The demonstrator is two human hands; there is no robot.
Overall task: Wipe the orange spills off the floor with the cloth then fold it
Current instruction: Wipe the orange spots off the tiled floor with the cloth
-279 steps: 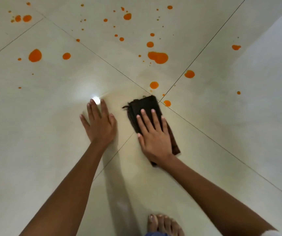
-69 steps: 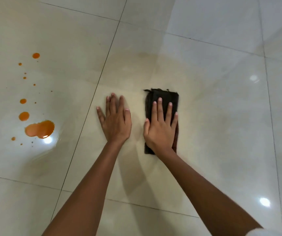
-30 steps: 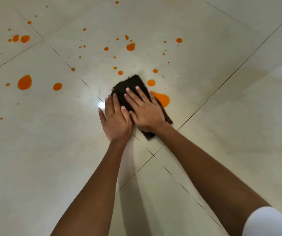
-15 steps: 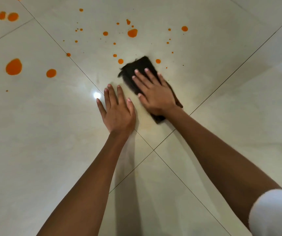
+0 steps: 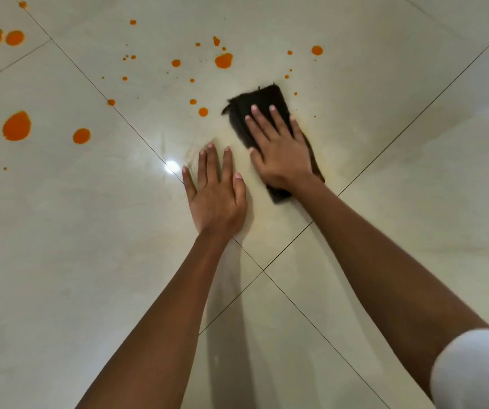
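Note:
A folded dark brown cloth (image 5: 262, 100) lies flat on the pale tiled floor (image 5: 385, 187). My right hand (image 5: 280, 149) presses down on it with straight, spread fingers. My left hand (image 5: 215, 196) lies flat on the bare floor just left of the cloth, fingers straight. Orange spills dot the floor beyond and to the left: a large blot (image 5: 16, 126), a round drop (image 5: 81, 135), a drop (image 5: 203, 111) close to the cloth's left corner, and a bigger one (image 5: 224, 60) further off. A faint yellowish smear surrounds the cloth.
More orange drops sit at the far left corner (image 5: 14, 38) and beyond the cloth to the right (image 5: 317, 50). Dark grout lines cross under my forearms (image 5: 263, 270). A lamp's glare (image 5: 171, 166) shines beside my left hand. My white sleeve (image 5: 473, 370) shows at the lower right.
My right hand has slid the cloth to the right and away, over where the large orange blot lay a second ago; only a faint smear shows there. My left hand stays planted.

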